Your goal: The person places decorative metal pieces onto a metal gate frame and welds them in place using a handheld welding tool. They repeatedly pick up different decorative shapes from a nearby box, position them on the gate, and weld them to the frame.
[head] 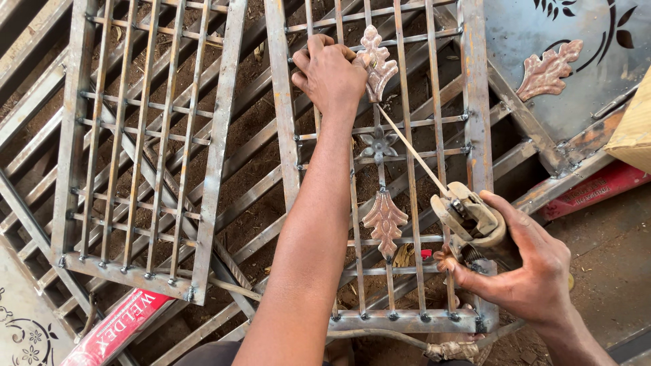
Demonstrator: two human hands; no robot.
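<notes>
Bare dirt lies under a metal grille point(475, 102); upper centre, left hand point(330, 73) fingers pinch a leaf ornament point(377, 62) steady, right hand point(525, 261) fingers clenched around the welding holder point(471, 217), aiming its rod point(412, 152).

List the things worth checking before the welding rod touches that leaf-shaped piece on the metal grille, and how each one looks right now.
1. Upper leaf ornament held in place: ok, the left hand pins it against the grille bars.
2. Electrode holder gripped firmly: ok, the right hand wraps its handle.
3. Welding rod aimed at the joint: ok, its tip points at the ornament's lower end.
4. Rod tip touching metal: cannot tell.
5. Hand protection: not ok, both hands are bare and the left one lies right beside the rod tip.
6. Cable clear of the work: ok, it lies under the frame's bottom edge.
</notes>
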